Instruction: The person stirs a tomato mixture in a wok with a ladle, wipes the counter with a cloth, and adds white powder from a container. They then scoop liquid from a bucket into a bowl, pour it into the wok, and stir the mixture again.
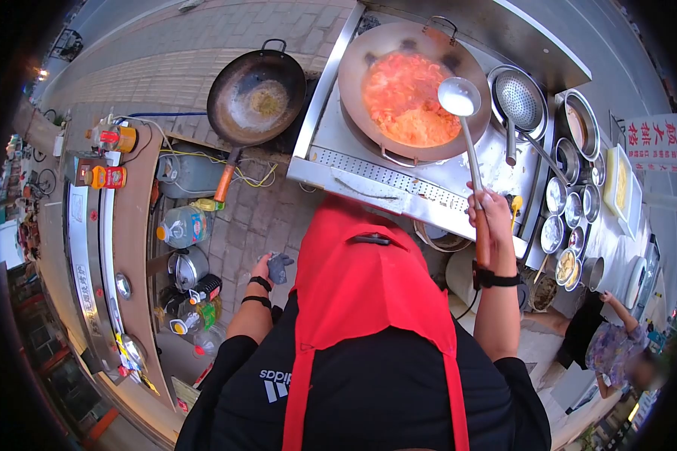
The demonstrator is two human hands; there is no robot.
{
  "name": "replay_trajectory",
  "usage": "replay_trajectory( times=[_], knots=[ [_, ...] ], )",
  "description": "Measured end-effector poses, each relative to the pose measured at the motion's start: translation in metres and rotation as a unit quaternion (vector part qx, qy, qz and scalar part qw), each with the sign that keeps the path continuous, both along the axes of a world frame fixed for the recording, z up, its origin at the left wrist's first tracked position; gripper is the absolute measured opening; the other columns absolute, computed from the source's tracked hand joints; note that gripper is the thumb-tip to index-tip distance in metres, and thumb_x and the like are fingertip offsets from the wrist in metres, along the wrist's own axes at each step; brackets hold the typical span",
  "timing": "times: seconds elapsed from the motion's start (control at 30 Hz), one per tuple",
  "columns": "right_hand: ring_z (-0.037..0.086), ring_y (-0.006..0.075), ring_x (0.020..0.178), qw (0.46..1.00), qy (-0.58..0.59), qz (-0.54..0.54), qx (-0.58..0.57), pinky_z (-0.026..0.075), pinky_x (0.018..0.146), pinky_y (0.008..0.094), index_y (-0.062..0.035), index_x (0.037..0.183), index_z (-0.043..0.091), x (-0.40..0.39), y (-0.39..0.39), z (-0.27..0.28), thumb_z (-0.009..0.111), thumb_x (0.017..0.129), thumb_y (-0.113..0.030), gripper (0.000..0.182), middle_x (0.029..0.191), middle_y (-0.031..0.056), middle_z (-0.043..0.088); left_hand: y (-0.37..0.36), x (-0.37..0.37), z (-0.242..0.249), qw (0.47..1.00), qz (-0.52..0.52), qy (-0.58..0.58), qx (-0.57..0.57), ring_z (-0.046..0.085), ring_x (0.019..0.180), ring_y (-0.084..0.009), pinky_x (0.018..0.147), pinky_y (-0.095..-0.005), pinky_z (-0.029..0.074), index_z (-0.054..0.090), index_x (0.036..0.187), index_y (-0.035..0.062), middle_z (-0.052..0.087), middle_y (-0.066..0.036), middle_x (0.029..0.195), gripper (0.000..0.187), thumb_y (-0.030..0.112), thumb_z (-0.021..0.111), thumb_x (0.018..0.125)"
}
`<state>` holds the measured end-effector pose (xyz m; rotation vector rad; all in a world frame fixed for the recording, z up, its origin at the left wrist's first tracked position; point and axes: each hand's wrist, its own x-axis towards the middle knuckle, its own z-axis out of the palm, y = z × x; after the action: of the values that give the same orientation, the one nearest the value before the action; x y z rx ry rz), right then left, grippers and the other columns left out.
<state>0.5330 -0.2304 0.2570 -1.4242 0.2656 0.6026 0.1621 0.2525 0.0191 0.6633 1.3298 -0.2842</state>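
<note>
My right hand (491,214) is closed round the wooden handle of a long ladle (470,146). The ladle's bowl, whitish inside, hangs over the right side of a large wok (353,79) on the steel stove. Chunky red-orange food (410,98) in liquid fills the middle of that wok. Low at my left side, my left hand (265,269) grips a crumpled grey cloth (280,268), away from the stove.
A second, dark wok (226,98) with a wooden handle sits left of the stove. Right of the big wok lies a perforated strainer (519,101) over a bowl. Several metal bowls (555,195) cover the right-hand table. Bottles, including an oil jug (182,227), stand at left; a person (617,346) is at right.
</note>
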Motion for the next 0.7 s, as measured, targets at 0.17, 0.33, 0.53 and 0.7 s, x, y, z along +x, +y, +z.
replay_trajectory(
  times=[0.17,0.33,0.53,0.7],
  knots=[
    [0.052,0.0116,0.052,0.997,0.046,-0.011,0.061,0.043,0.042,0.0240,0.0063,0.123,0.052,-0.033,-0.007,0.025,0.054,0.097,-0.019,0.036,0.072,0.0043,0.055,-0.004,0.001,0.008,0.998,-0.035,-0.027,-0.040,0.069,0.078,-0.0234,0.062,-0.0340,0.055,0.065,0.108,0.0049,0.073,-0.014,0.100,0.043,0.039,0.040,0.099],
    [0.052,0.0108,0.050,0.998,0.052,-0.012,0.034,0.042,0.041,0.0234,0.0056,0.123,0.053,-0.048,-0.001,0.040,0.055,0.096,-0.015,0.034,0.073,0.0043,0.057,-0.002,0.034,0.000,0.999,0.016,-0.029,-0.023,0.069,0.090,-0.0242,0.075,-0.0352,0.057,0.063,0.115,0.0054,0.071,-0.013,0.106,0.037,0.035,0.048,0.098],
    [0.053,0.0102,0.050,1.000,0.026,-0.011,0.006,0.044,0.042,0.0223,0.0059,0.123,0.052,-0.050,-0.004,0.037,0.054,0.095,-0.012,0.034,0.075,0.0042,0.058,0.003,0.070,0.009,0.997,-0.013,-0.080,0.003,0.069,0.091,-0.0274,0.078,-0.0385,0.057,0.060,0.118,0.0032,0.070,-0.013,0.108,0.034,0.028,0.053,0.097],
    [0.053,0.0101,0.051,0.999,0.021,-0.024,0.002,0.044,0.043,0.0224,0.0062,0.124,0.052,-0.049,-0.007,0.035,0.053,0.095,-0.011,0.034,0.077,0.0046,0.059,0.016,0.057,-0.026,0.999,0.007,-0.034,0.040,0.069,0.087,-0.0277,0.077,-0.0397,0.058,0.061,0.115,0.0025,0.070,-0.013,0.102,0.031,0.025,0.049,0.097]
  ],
)
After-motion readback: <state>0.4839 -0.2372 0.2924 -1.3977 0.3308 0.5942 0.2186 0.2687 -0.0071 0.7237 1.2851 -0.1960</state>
